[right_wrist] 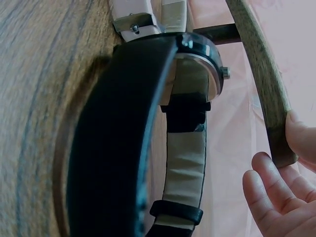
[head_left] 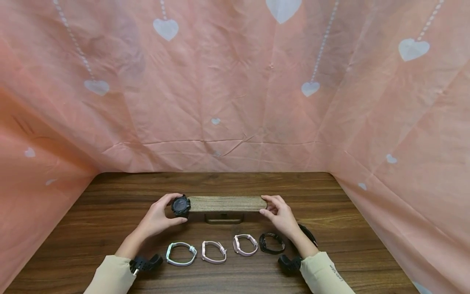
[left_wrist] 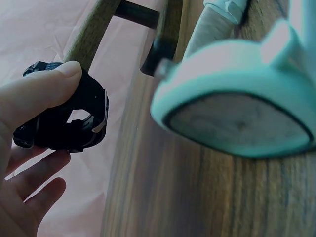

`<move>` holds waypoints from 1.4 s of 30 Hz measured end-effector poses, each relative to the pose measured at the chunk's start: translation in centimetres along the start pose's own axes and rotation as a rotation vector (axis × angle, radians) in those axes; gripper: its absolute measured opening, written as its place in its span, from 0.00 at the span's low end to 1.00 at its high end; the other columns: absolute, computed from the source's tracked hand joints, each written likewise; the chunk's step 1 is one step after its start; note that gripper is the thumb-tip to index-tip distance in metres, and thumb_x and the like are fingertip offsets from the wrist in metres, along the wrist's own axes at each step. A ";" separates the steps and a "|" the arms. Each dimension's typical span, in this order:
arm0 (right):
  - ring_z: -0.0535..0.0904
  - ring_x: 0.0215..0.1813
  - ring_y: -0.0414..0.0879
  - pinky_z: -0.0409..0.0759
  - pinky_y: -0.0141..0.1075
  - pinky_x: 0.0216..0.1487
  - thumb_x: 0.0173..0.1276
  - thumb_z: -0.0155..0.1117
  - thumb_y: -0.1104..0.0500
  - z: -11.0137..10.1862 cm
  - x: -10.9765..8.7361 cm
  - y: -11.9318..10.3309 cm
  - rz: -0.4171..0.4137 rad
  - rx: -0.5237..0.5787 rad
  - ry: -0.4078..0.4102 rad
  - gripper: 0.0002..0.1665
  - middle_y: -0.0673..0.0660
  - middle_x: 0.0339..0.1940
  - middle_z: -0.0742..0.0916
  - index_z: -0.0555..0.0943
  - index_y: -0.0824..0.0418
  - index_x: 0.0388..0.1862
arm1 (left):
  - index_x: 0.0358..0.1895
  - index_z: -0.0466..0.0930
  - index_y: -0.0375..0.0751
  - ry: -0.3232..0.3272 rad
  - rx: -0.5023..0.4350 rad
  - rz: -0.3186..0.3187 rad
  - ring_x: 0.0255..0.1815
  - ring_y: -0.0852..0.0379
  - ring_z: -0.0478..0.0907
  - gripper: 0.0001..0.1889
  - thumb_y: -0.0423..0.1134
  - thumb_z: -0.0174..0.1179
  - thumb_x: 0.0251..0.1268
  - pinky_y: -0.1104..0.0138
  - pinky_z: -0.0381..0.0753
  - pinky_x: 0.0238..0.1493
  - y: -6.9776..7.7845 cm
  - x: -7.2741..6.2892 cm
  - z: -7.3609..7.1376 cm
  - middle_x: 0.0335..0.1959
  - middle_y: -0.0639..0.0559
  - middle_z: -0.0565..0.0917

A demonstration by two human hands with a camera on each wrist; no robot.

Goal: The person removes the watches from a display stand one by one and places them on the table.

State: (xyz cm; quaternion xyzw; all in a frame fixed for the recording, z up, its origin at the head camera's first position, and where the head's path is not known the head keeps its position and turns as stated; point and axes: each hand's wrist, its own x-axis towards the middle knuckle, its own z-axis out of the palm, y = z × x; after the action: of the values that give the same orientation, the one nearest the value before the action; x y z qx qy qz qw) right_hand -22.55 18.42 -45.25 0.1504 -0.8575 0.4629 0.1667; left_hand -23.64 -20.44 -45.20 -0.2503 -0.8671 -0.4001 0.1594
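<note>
A wooden watch stand with a long crossbar [head_left: 225, 203] and a low base [head_left: 224, 221] stands on the table. At the bar's left end, my left hand [head_left: 158, 216] pinches a chunky black watch [head_left: 181, 206]. Its strap forms a closed loop around that end, as the left wrist view shows, with the thumb pressed on the strap and fingers on the far side. My right hand [head_left: 282, 215] grips the bar's right end between thumb and fingers. The bar lies level between both hands.
In front of the stand, a row of looped watches lies on the table [head_left: 128, 192]: a mint one [head_left: 170, 253], two pink ones [head_left: 204, 250] [head_left: 236, 245] and a black one [head_left: 271, 250]. Another black-strapped watch [right_wrist: 113, 138] is partly behind my right forearm. Pink curtains [head_left: 235, 102] enclose the table.
</note>
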 end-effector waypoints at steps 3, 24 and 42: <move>0.76 0.33 0.45 0.76 0.30 0.32 0.52 0.71 0.68 -0.1 -0.1 0.1 0.005 0.001 -0.002 0.24 0.56 0.38 0.79 0.80 0.65 0.50 | 0.55 0.74 0.44 0.007 0.002 -0.006 0.51 0.53 0.75 0.36 0.44 0.78 0.35 0.53 0.76 0.49 0.0 -0.4 -0.2 0.50 0.53 0.78; 0.76 0.33 0.44 0.76 0.31 0.32 0.52 0.71 0.68 -0.1 -0.2 0.0 -0.008 0.005 0.006 0.24 0.56 0.38 0.79 0.79 0.66 0.51 | 0.54 0.74 0.42 0.061 0.059 0.015 0.47 0.53 0.76 0.36 0.45 0.78 0.35 0.53 0.77 0.45 -0.3 -2.3 -1.4 0.48 0.53 0.79; 0.76 0.32 0.43 0.76 0.30 0.32 0.53 0.71 0.67 -0.1 -0.2 0.0 -0.003 0.004 0.002 0.24 0.56 0.38 0.78 0.79 0.65 0.51 | 0.55 0.74 0.46 0.055 0.088 0.004 0.47 0.59 0.75 0.37 0.45 0.78 0.35 0.60 0.77 0.44 -0.1 -4.9 -2.8 0.48 0.59 0.78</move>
State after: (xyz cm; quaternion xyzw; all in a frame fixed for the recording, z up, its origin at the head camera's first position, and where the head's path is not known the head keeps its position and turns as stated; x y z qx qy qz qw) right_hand -22.31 18.51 -45.31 0.1516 -0.8562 0.4645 0.1678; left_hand -19.42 -24.20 -45.85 -0.2338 -0.8787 -0.3677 0.1950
